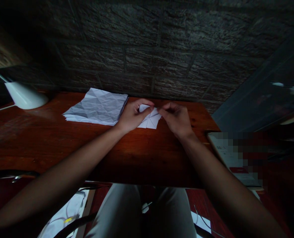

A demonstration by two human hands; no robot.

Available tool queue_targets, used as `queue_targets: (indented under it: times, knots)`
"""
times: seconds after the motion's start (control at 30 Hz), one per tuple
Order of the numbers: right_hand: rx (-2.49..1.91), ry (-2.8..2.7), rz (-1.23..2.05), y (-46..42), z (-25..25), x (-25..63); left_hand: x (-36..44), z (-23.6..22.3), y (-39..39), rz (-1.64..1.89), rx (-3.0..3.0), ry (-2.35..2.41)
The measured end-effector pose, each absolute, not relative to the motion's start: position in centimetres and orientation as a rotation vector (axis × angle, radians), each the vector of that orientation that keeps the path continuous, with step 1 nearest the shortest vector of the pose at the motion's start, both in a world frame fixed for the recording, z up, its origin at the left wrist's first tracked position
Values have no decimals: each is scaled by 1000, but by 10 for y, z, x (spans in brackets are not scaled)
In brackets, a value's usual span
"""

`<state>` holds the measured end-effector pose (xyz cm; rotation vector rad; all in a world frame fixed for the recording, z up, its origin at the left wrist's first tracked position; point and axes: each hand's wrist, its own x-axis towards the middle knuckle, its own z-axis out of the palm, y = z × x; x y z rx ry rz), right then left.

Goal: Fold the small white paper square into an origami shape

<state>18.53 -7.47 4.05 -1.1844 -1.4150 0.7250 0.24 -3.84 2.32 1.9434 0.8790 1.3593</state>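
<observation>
A small folded white paper (150, 121) with crease lines meeting near its middle lies at the centre of the wooden table (137, 152). My left hand (134, 114) pinches its upper edge between thumb and forefinger. On the other side, my right hand (176, 117) closes thumb and fingers on the paper's upper right corner. Close by the left hand rests a stack of creased paper sheets (97, 104), its top sheet marked with a grid of folds. The parts of the paper under my fingers are hidden.
A white lamp base (26, 96) stands at the table's left end. Behind the table rises a dark block wall (142, 59). To the right, beside the table edge, is a pale printed item (226, 152), partly pixelated. My legs (117, 208) are below the front edge.
</observation>
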Motion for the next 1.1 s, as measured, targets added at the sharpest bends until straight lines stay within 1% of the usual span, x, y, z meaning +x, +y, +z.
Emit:
queue_targets:
  times: [0.33,0.6,0.83,1.1]
  knots:
    - [-1170,-1409,713,-76,41,177,5,21,-38,1378,1809,898]
    - [-1163,-1512,737,-77,41,186,1,22,-37,1415,1959,883]
    - [-1187,-1573,697,-77,43,189,0,25,-39,1415,2007,907]
    - [-1257,-1562,589,-80,47,188,0,27,-38,1372,1904,827]
